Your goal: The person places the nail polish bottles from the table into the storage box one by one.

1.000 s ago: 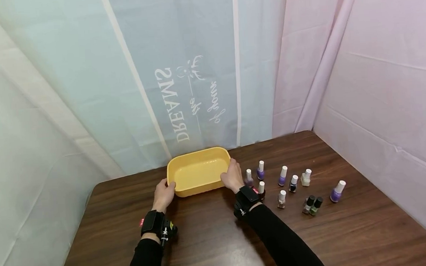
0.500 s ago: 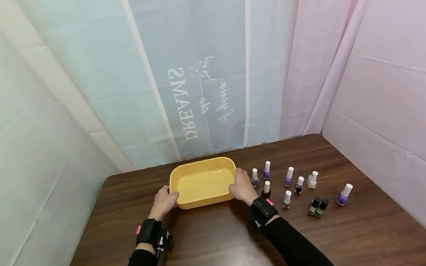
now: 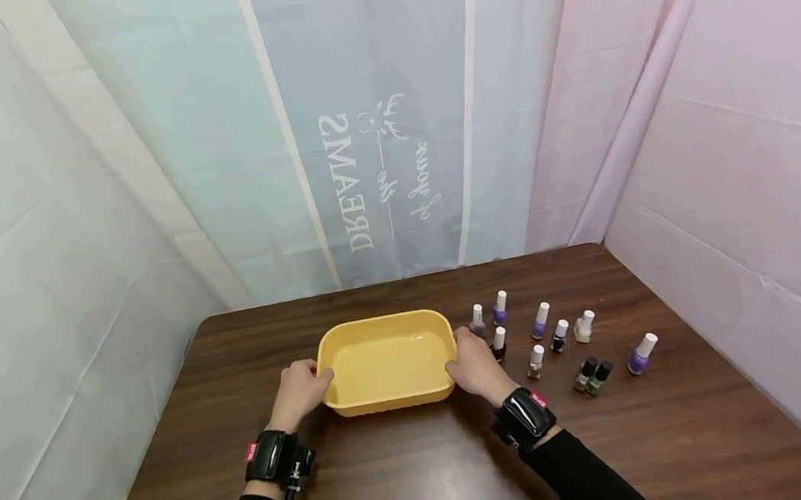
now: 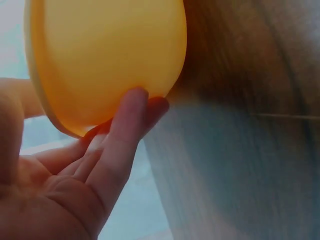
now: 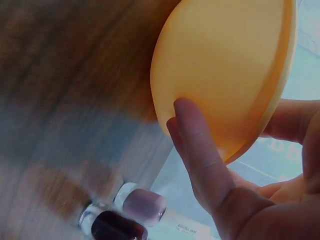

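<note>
A yellow rectangular tray (image 3: pixel 386 358) with rounded corners and raised walls is held by both hands at its short ends. My left hand (image 3: pixel 298 394) grips the left end, thumb over the rim and fingers against the outer wall, as the left wrist view shows on the tray's side (image 4: pixel 120 50). My right hand (image 3: pixel 480 367) grips the right end the same way; in the right wrist view its fingers (image 5: pixel 195 130) press the outer wall below the rim. Nothing lies inside the tray.
Several nail polish bottles stand right of the tray, among them a dark red one (image 3: pixel 499 347), a purple one (image 3: pixel 641 356) and two black-capped ones touching, one green (image 3: pixel 597 379). The brown wooden table (image 3: pixel 386 465) meets cloth curtains (image 3: pixel 393 128) behind.
Both hands have drawn the yellow tray away from the table's back edge, toward the person. The bottles keep their places on the table; the head view has shifted slightly.
</note>
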Motion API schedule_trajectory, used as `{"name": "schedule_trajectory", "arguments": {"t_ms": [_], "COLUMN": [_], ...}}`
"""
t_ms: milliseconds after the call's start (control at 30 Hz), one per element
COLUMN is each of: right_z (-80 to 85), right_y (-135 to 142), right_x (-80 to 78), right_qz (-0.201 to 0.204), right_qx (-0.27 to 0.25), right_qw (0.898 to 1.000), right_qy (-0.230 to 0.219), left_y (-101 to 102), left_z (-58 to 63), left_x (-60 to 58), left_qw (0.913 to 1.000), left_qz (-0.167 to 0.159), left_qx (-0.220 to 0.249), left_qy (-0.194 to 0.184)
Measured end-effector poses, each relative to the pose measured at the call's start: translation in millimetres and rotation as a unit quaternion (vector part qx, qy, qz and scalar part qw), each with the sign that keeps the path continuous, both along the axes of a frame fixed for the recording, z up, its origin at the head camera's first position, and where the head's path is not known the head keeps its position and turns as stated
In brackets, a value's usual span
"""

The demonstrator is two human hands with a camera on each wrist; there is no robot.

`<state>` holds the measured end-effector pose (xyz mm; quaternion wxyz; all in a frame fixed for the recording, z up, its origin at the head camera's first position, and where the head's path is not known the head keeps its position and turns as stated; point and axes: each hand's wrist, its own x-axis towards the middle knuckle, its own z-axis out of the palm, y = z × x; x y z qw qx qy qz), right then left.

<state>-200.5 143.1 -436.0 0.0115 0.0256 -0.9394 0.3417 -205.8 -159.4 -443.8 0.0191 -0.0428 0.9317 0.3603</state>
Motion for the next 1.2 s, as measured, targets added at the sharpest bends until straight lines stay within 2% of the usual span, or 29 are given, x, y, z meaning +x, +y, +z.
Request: {"name": "schedule_trajectory", "arguments": {"t_ms": [233, 467, 700, 833, 900, 1033, 1133, 1200], "right_z": [-3.1, -2.8, -1.8, -1.0, -1.4, -3.6, -5.0, -5.6], "right_y": [12, 26, 41, 52, 56, 63, 67, 68], "right_x": [25.8, 58.6, 89.8, 101.9, 106.5, 111.9, 113.2, 113.2], "right_qz": [0.008, 0.013, 0.003, -0.007, -0.009, 0.002, 0.011, 0.013], "right_qx": [0.004, -0.007, -0.039, -0.061, -0.064, -0.065, -0.067, -0.067], "right_qw": [1.0, 1.0, 0.998, 0.994, 0.993, 0.993, 0.993, 0.994], "right_qy": [-0.001, 0.001, -0.055, -0.091, -0.099, -0.098, -0.092, -0.09], "left_y": [7, 14, 23, 29, 31, 35, 36, 39], "left_z": [-1.7, -2.9, -4.9, -7.0, -8.0, -10.8, -13.8, -15.4], "left_x": [28.2, 61.6, 95.4, 105.9, 109.9, 114.6, 114.9, 114.2], "left_qw": [0.9999, 0.9996, 0.9996, 0.9992, 0.998, 0.9978, 0.9986, 0.9978], "left_qz": [0.005, -0.014, -0.008, -0.008, -0.009, -0.004, 0.001, 0.008], "left_qx": [0.014, 0.014, 0.026, 0.034, 0.054, 0.059, 0.049, 0.059], "left_qy": [-0.006, -0.019, -0.01, -0.022, -0.032, -0.031, -0.021, -0.029]}}
